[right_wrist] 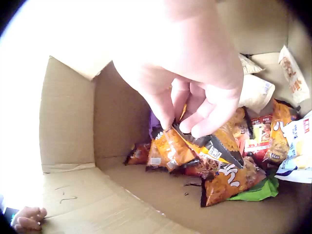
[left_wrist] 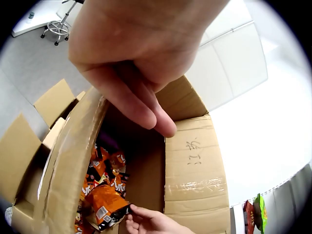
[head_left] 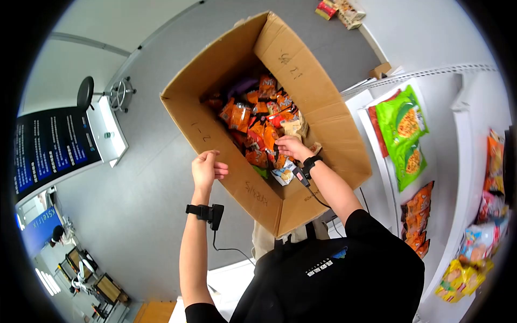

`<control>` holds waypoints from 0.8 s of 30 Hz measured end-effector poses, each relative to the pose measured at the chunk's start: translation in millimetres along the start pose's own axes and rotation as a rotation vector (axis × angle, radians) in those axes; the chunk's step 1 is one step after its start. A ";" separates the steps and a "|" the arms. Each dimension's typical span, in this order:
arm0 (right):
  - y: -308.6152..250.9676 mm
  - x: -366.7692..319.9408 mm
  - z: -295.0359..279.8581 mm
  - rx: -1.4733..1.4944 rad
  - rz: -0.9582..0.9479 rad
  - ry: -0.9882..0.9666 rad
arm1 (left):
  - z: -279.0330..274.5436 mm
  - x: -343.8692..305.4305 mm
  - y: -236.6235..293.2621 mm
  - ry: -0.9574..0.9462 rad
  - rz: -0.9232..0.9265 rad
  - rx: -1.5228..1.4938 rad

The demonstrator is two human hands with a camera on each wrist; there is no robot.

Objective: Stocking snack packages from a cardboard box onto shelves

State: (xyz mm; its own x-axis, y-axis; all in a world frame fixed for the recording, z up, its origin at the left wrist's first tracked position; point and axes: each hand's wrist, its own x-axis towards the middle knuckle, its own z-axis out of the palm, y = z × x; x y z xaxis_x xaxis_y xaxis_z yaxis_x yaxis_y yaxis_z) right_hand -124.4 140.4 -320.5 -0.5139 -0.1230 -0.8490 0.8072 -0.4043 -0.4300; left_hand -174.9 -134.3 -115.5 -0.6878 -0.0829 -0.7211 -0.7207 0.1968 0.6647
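Observation:
A large cardboard box (head_left: 318,89) in front of me holds a heap of mostly orange snack bags (head_left: 237,116). Inside it, my right hand (head_left: 292,147) pinches the dark edge of an orange snack bag (left_wrist: 108,201) between thumb and fingers. The right wrist view shows that hand (right_wrist: 195,92) above the pile, with a green packet (right_wrist: 258,191) and a blue-white packet (right_wrist: 297,146) lower down. My left hand (head_left: 207,169) hovers by the box's left side, fingers loosely bent and holding nothing. Something purple (head_left: 242,86) lies at the far end, partly covered.
White shelving (head_left: 385,177) on the right carries green noodle-picture bags (head_left: 405,124), orange bags (head_left: 417,215) and a yellow bag (head_left: 460,280). Farther off are a wheeled stool (head_left: 86,94) and boxes (head_left: 344,12) on the floor. Cables run from both wrist cameras.

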 end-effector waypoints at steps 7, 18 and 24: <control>-23.5 -104.1 24.9 -0.034 -0.169 0.049 | 0.1 -5.9 -3.5 -0.054 0.066 0.002; -40.0 -273.9 96.1 -0.334 -0.824 0.081 | 50.2 -70.2 -11.7 -0.526 -0.040 -0.062; -26.5 -356.7 136.2 -0.874 -1.079 0.056 | 43.0 -130.2 30.4 -0.604 0.093 -0.078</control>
State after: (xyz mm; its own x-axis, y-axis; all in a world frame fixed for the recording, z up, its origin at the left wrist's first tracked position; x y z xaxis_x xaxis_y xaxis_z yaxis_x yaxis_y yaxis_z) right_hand -2.0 71.5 35.5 -0.9972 -0.0719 0.0197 -0.0481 0.4189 -0.9068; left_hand -103.5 -75.5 -9.8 -0.5940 0.5036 -0.6273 -0.6800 0.1023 0.7260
